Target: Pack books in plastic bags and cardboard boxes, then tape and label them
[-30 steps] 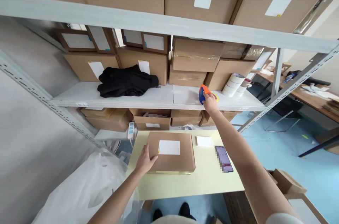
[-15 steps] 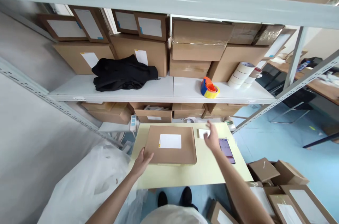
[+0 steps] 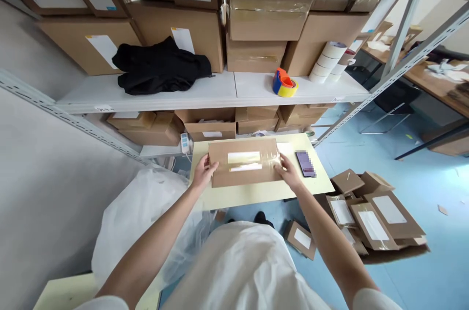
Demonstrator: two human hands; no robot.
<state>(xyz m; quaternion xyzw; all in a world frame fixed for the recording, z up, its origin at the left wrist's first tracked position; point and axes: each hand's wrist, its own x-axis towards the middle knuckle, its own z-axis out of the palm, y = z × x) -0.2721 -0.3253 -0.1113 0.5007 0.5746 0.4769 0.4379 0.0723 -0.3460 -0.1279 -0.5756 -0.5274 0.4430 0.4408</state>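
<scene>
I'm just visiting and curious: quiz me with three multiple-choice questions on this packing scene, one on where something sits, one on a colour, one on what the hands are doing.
1. Where is the tape dispenser?
A. on the white shelf
B. on the yellow table
C. on the floor

2. What colour is the garment lying on the shelf?
A. red
B. white
C. black

3. How do the hands meet the cardboard parcel?
A. only the left touches it
B. the left hand and the right hand hold its two ends
C. neither touches it

Answers: 1 A, it sits on the shelf beside the tape rolls. 2 C, the cloth is plainly black. 3 B, one hand grips each end on the table.
</scene>
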